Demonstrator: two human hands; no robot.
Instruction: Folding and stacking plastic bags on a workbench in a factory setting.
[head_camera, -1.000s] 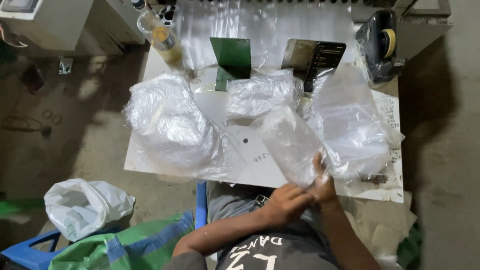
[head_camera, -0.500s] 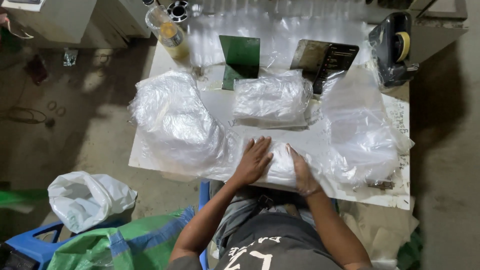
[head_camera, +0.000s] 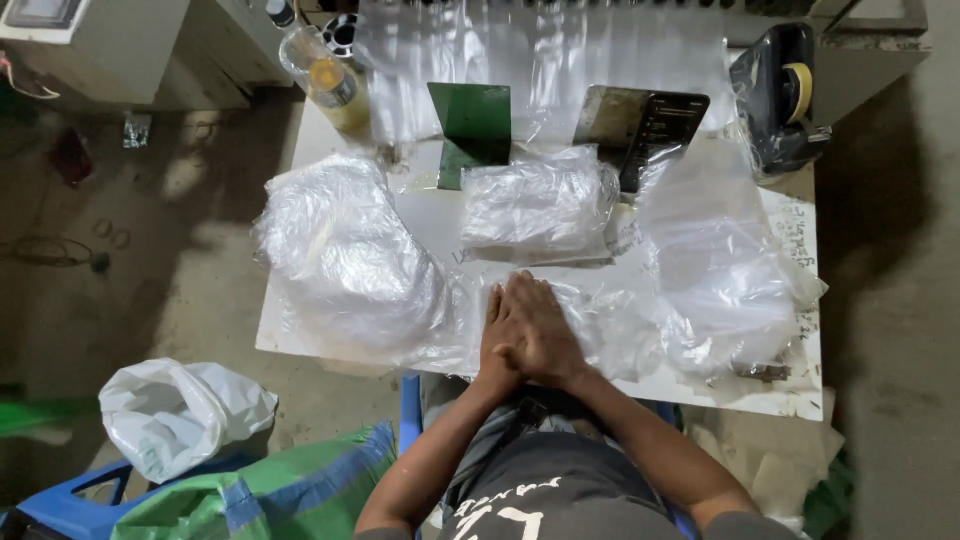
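1. Pressing flat on a clear plastic bag (head_camera: 600, 325) at the near edge of the white table (head_camera: 790, 395): right hand (head_camera: 540, 335) laid over left hand (head_camera: 500, 335), fingers straight and together, pointing far.
2. Grasping nothing with either hand; both palms open and down, no fingers curled around the film.
3. Lying directly under the stacked hands, the bag, its crinkled film spreading out to the right of them and a little to the left.
4. Heaped to the left of the hands, touching the pressed film, a large pile of clear bags (head_camera: 345, 255).
5. Piled to the right, a second mound of clear bags (head_camera: 715, 265) reaching toward the table's right edge.
6. Stacked just beyond the fingertips, a smaller flat bundle of bags (head_camera: 535, 205).
7. Standing upright at the far side, a green angled plate (head_camera: 470, 130) and a dull metal plate (head_camera: 610, 115), with a dark phone (head_camera: 660, 130) leaning by the latter.
8. Seen at the far left corner, a bottle of yellow liquid (head_camera: 335, 85); at the far right, a tape dispenser (head_camera: 785, 95).
9. Resting on the floor near left, a white sack (head_camera: 180, 415) beside a green woven bag (head_camera: 290, 495).
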